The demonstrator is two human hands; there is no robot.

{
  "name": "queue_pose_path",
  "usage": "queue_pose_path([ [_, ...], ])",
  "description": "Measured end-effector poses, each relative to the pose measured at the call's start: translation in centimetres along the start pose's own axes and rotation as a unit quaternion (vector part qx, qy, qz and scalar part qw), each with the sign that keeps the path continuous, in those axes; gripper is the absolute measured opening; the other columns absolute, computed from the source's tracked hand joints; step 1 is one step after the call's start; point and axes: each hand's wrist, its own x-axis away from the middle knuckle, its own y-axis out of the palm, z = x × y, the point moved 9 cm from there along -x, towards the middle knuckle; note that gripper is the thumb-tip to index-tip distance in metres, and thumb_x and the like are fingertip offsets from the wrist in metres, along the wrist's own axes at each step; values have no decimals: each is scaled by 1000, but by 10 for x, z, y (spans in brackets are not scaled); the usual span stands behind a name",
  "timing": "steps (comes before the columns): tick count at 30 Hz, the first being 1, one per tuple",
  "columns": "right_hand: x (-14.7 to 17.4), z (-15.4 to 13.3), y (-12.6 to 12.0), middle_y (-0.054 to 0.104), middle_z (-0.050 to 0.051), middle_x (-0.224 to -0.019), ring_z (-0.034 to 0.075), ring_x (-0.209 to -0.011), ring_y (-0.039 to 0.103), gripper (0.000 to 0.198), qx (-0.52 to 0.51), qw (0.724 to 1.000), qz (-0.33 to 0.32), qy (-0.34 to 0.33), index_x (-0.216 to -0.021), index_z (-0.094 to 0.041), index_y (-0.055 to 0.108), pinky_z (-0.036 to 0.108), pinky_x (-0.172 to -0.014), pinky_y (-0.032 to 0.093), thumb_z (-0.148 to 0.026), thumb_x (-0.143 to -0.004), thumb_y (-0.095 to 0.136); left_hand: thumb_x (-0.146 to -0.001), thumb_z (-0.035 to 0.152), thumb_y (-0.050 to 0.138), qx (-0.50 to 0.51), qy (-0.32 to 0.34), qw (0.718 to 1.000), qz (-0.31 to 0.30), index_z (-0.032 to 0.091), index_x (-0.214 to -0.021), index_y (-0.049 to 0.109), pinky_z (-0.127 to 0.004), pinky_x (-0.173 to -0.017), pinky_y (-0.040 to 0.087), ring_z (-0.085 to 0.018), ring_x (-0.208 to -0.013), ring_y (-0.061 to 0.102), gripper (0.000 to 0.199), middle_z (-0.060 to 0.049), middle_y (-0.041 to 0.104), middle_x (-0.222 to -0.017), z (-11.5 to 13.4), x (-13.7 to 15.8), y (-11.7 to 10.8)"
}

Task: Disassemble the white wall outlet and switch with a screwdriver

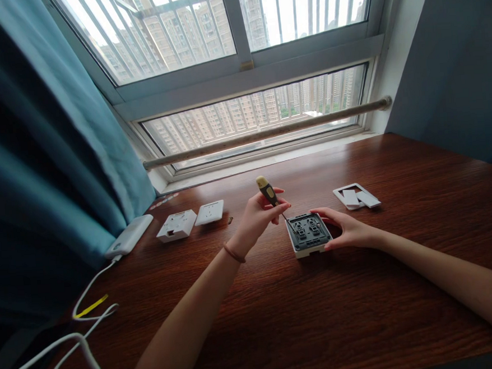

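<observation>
My left hand (pixel 261 214) is closed around a screwdriver (pixel 267 191) with a yellow and black handle. The tool leans down to the right, and its tip meets the left part of a wall switch (pixel 307 237). This switch has a dark inner face with two rocker mechanisms and sits in a white box on the table. Around its right side, my right hand (pixel 345 229) grips the box, thumb at the near edge and fingers at the far edge. Whether the tip sits in a screw is too small to tell.
Left of my hands lie a white mounting box (pixel 176 225), a white socket plate (pixel 210 212) and small screws (pixel 230 220). A white power bank (pixel 130 236) with a cable lies by the curtain (pixel 100 149). To the right, a white frame (pixel 343 189) holds two loose rocker covers (pixel 368 199).
</observation>
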Motion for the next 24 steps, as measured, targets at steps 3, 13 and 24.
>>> queue_pose_path([
  [3,0,-1,0,42,12,-135,26,-125,42,86,1,1000,0,0,-131,-20,36,42,-108,32,-25,-58,81,-74,20,65,11,1,999,-52,14,-107,54,-22,-53,45,-6,-54,53,35,-8,66,-92,5,1,4],
  [13,-1,0,0,42,13,-136,27,-125,42,86,2,1000,-2,2,-132,-20,35,44,-107,33,-27,-59,80,-63,22,76,-37,-4,999,-27,14,-95,63,-17,-46,37,-4,-50,45,36,3,57,-66,1,2,5],
  [24,0,-2,0,43,12,-134,27,-124,43,85,6,1000,-1,-4,-132,-21,37,46,-107,32,-30,-59,80,-70,23,70,-23,-11,998,-58,14,-105,59,-21,-48,44,-7,-52,54,38,-8,67,-87,7,4,5],
])
